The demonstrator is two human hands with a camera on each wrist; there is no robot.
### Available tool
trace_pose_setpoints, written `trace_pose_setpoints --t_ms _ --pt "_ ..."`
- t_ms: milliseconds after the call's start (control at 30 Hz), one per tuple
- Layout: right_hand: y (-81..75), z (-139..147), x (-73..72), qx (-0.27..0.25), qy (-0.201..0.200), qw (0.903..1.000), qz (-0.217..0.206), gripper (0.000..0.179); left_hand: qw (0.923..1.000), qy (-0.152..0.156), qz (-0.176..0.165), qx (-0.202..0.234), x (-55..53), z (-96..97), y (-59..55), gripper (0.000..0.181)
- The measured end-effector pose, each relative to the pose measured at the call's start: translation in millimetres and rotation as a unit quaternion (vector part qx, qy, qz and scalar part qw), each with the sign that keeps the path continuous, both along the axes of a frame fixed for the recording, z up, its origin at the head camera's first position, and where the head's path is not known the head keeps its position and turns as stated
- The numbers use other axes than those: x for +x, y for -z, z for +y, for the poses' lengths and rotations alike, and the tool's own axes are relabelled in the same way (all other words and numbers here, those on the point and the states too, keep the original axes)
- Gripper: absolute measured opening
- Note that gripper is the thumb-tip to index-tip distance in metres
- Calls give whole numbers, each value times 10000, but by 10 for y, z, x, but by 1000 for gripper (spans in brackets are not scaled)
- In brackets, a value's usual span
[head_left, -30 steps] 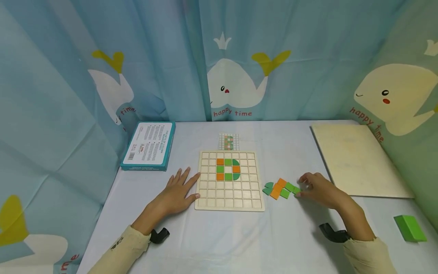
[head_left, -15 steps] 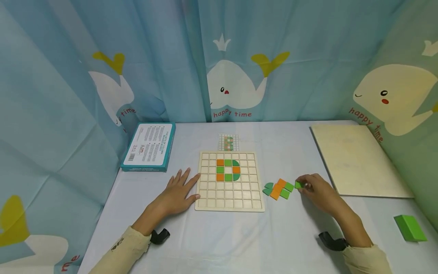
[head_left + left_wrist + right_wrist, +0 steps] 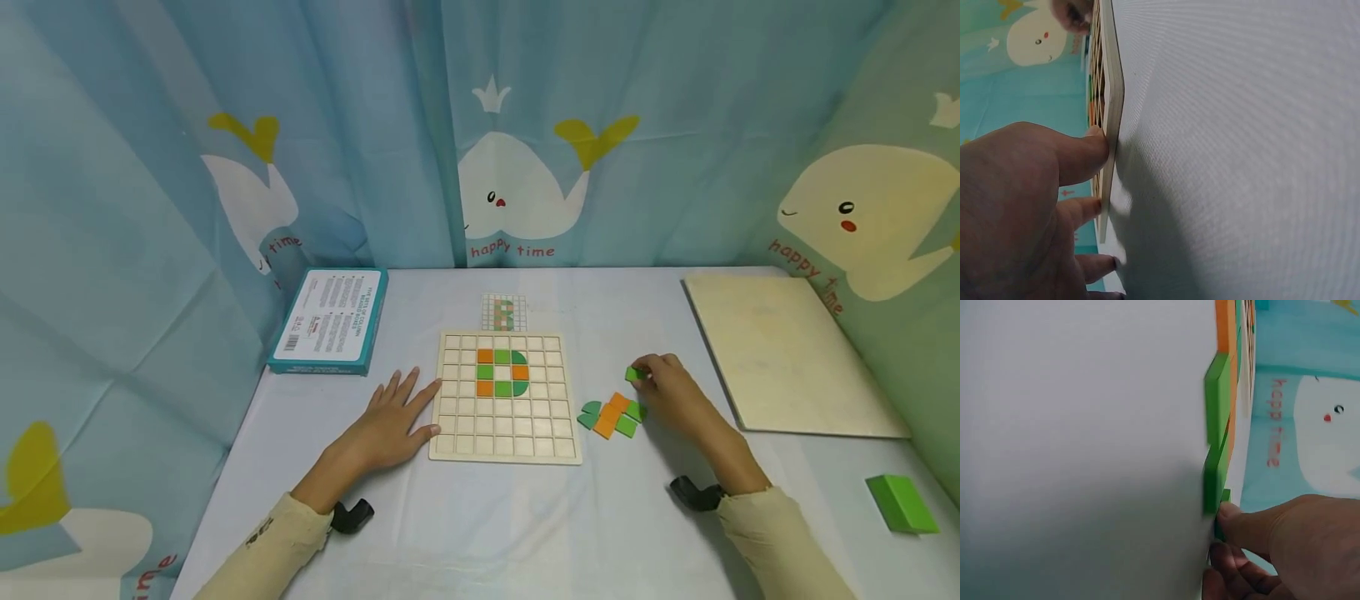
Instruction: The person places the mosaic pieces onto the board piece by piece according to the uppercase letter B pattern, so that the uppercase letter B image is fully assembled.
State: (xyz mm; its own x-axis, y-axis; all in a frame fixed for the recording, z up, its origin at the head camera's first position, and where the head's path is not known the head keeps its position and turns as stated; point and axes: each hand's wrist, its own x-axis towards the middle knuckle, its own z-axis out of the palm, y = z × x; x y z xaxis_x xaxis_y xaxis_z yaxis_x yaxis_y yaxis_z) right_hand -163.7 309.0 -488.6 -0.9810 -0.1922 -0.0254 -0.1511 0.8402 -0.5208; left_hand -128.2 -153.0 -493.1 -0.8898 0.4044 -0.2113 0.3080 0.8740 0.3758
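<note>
A pale wooden grid board (image 3: 465, 425) lies at the table's middle, with green and orange tiles set in a ring in its upper part. My left hand (image 3: 390, 425) has its fingers spread, thumb and forefinger touching the board's left edge; the left wrist view shows the thumb (image 3: 1085, 156) against that edge. Between thumb and fingers, my right hand (image 3: 675, 396) pinches a green square tile (image 3: 632, 374), partly covered by the fingertips. Just below it lies a loose cluster of tiles: orange ones (image 3: 604, 426), green squares (image 3: 626, 426) and dark green quarter-rounds (image 3: 590, 408).
A small pattern card (image 3: 504, 312) lies behind the board. To the left is a teal-edged box (image 3: 330, 321); at the right rest a large pale panel (image 3: 787, 350) and a green block (image 3: 902, 503). A whale-print curtain (image 3: 390, 133) surrounds the white table (image 3: 480, 533).
My right hand has picked a green tile from the cluster's right end and carried it up and left, to just above the cluster. The left hand keeps its place.
</note>
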Motion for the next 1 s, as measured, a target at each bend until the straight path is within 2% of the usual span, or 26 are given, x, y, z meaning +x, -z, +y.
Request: trace_pose_setpoints --t_ms 167,300,467,700,1000 --pt "-66 -324 -146 -16 47 9998 -211 29 10000 -11 37 -14 -4 7 12 73" --pt "-154 -648 -166 -112 -202 9997 -113 29 10000 -27 7 -29 -5 14 8 73" --pt "-193 -1065 -119 -256 -821 9963 21 28 10000 -41 -1 -25 -6 12 -1 73" --pt "-135 -1516 -27 -196 -1681 9836 624 24 10000 -24 -4 -25 -12 15 -13 72" --pt "-71 -1931 176 6 -1916 9793 659 23 9999 13 -3 -110 -19 8 -10 72"
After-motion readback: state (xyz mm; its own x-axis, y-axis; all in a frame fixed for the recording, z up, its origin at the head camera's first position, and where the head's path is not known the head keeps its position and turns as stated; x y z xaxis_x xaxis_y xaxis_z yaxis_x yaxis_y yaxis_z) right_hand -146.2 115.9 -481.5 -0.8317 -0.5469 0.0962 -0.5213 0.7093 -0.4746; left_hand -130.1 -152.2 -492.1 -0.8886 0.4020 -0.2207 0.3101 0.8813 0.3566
